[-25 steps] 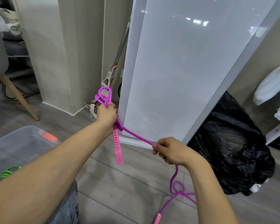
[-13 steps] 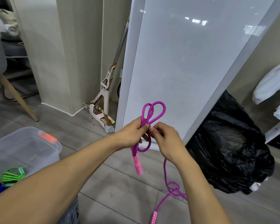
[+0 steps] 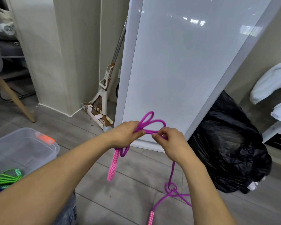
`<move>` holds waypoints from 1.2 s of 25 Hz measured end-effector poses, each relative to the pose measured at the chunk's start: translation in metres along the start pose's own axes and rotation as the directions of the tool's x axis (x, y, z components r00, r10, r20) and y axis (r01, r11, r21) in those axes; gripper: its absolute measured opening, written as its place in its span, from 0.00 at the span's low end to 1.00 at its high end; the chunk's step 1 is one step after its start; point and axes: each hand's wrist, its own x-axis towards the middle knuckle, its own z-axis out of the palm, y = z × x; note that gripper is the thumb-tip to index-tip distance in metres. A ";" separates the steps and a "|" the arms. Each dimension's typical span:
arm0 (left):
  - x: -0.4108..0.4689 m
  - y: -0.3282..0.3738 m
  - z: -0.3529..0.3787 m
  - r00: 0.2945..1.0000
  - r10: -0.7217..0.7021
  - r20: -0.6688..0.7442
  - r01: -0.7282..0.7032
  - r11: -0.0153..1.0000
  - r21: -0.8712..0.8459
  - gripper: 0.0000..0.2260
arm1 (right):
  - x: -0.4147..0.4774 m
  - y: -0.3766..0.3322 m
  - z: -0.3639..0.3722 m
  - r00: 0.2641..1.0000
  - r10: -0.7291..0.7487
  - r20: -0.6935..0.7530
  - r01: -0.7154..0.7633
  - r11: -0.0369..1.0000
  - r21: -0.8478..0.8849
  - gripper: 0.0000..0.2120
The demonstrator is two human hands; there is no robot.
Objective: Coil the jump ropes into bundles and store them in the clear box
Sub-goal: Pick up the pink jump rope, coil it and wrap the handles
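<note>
Head cam, quick question.

**A:** What have the fingers actually got?

**B:** Left fingers [image 3: 140, 132] and thumb are curled tight round the gathered loops of the purple rope [image 3: 152, 122], clamping them at the waist. Right fingertips [image 3: 154, 135] pinch a strand just beside that, looks like the start of a wrap. So the left hand [image 3: 128, 133] and right hand [image 3: 169, 142] both grip rope, nearly touching, up off the floor [image 3: 128, 200].

**A:** And the rest of it?

**B:** One pink handle [image 3: 113, 164] dangles under the left hand. The slack drops from the right hand to a tangle [image 3: 170, 189] on the floor, and the other handle [image 3: 151, 218] lies past it by the bottom edge. The box [image 3: 55, 148] is off at the left, well apart from the hands. A green rope [image 3: 8, 177] seems to sit in it. Can't tell if there's a lid on.

**A:** What goes wrong from here?

**B:** My bet is the tangle. Haul in slack to wrap and it could cinch into a proper knot, or snag and yank the loops out of the left grip. The loops are uneven too, so a loose wrap might let the bundle spring open before it reaches the box.
</note>
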 end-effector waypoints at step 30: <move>0.012 0.012 0.022 0.940 -0.322 -0.112 0.069 0.503 -0.862 0.08 | 0.003 -0.023 0.031 0.989 -0.107 0.106 0.092 0.986 0.140 0.11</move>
